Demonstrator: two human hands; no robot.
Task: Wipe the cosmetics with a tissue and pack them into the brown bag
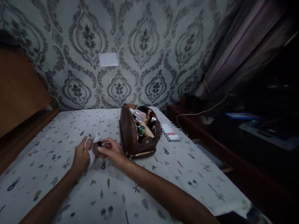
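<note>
My left hand (80,157) is closed on a thin white tissue or wipe (92,159), part of which shows between the two hands. From the other side, my right hand (114,151) pinches a small brown item with a black end (96,150). Its kind is too blurred to make out. The tissue lies against this item. Just right of my hands stands an open dark brown cosmetic bag (127,133) with a gold zip. Inside it are several bottles and tubes, among them a green-capped bottle (141,130) and a beige tube (147,130).
A white cloth with a leaf print covers the table (144,199). Beyond the bag lies a blurred-out white item (171,132). Patterned wallpaper rises behind, with a wooden panel (21,87) at left. A thin white cable (205,112) runs along the right.
</note>
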